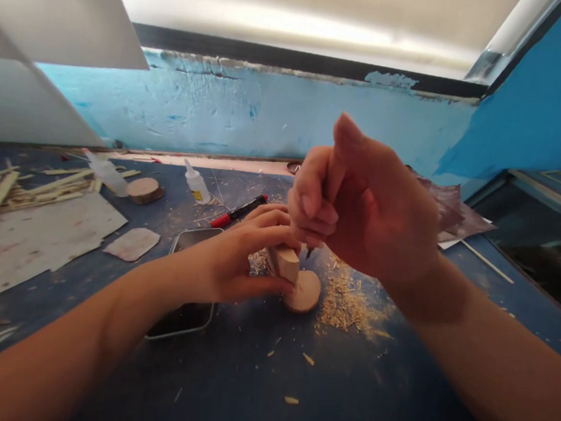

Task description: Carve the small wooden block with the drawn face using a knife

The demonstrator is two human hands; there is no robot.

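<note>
We have the wood-slice disc (pixel 306 291) on the bench, with the light wooden block (pixel 286 264) over its left edge; can't tell if they touch. Our left hand (pixel 251 254) clamps the block, thumb below, fingers above. Our right hand (pixel 360 205) is curled tight round a dark-tipped tool (pixel 309 252), mostly hidden. Beyond: yellow-labelled squeeze bottle (pixel 197 185), plain squeeze bottle (pixel 108 173); can't read fill levels.

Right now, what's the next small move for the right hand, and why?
Probably lower the right hand slightly, bringing the dark-tipped tool toward the wooden block: the left hand grips that block between thumb and fingers, by the pale wood disc, and the tip shows below the curled right fingers. The rest of the tool is hidden.
</note>
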